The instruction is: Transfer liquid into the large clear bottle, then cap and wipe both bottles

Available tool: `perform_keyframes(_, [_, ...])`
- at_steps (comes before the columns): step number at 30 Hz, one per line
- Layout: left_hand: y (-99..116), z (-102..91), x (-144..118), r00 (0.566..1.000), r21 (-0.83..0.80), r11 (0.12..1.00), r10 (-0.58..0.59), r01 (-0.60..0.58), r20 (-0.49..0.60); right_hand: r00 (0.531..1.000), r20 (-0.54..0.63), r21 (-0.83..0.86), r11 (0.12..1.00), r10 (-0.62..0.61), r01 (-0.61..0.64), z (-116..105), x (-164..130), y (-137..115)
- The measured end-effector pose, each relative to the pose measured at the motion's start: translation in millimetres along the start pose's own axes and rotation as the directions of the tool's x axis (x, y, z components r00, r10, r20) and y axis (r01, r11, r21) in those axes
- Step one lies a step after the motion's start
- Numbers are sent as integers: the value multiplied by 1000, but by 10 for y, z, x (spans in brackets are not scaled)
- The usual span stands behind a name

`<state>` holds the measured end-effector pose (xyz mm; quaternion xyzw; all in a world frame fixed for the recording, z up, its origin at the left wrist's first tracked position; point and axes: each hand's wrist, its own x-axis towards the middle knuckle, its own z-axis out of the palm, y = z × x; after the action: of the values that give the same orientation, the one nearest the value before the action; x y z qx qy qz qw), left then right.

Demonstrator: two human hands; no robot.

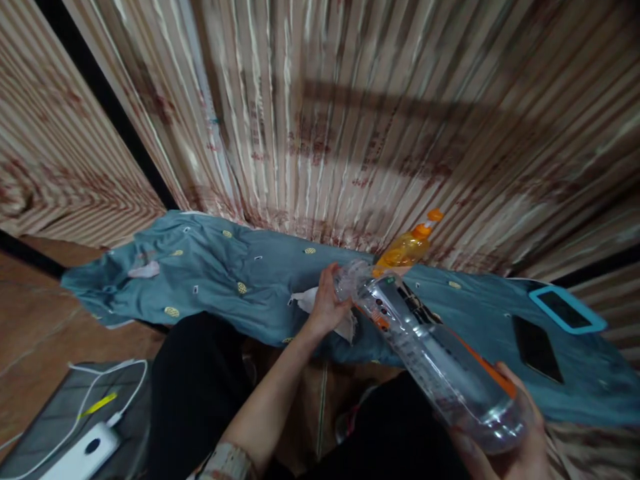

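I'd say the neck is being worked: the left hand [329, 305] pinches it, the right hand [537, 433] clasping the base of the clear bottle [425, 353], slanted over the near edge of the tabletop [270, 267]. The next move calls for a steady base.

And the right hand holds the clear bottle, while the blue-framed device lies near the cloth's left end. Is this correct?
Not quite: the head view shows the blue-framed device near the right end of the cloth. The right hand does hold the clear bottle.
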<state>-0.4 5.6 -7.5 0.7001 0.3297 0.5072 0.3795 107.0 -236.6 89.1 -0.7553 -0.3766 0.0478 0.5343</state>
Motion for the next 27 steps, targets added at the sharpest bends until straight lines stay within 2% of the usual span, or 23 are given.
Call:
perform_keyframes(6, [-29, 4, -3, 1000, 13, 1000, 3, -3, -4, 1000, -14, 30, 999, -14, 14, 18, -30, 35])
perform_keyframes(11, [-75, 19, -2, 999, 32, 998, 48, -48, -25, 999, -25, 9, 999, -36, 36, 33, -52, 17])
perform_keyframes(21, [-73, 40, 23, 998, 63, 997, 48, -45, -46, 998, -28, 19, 998, -59, 60, 47, -77, -35])
perform_keyframes(27, [-107, 62, 30, 995, 68, 995, 79, -75, -63, 993, -9, 26, 992, -121, 121, 38, -68, 78])
